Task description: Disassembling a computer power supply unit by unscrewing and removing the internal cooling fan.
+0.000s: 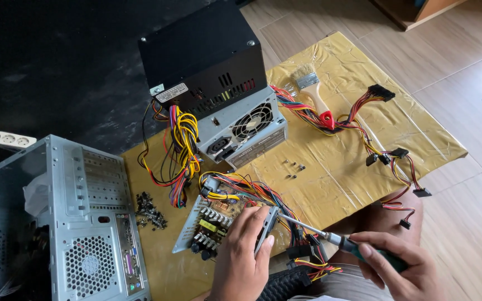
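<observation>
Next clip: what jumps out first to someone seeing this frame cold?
Probably the opened power supply at bottom centre, its circuit board bare, steadied by the left hand while the right hand points a screwdriver at it. Behind it on the yellow sheet stand two closed power supplies, stacked, spilling bright wires. A grey computer case fills the lower left.

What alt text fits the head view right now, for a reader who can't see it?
The left hand steadies an opened power supply board while the right hand aims a screwdriver at it. Behind, on yellow sheeting, sit stacked power supplies, a paintbrush and loose screws; a grey computer case stands left.
</observation>
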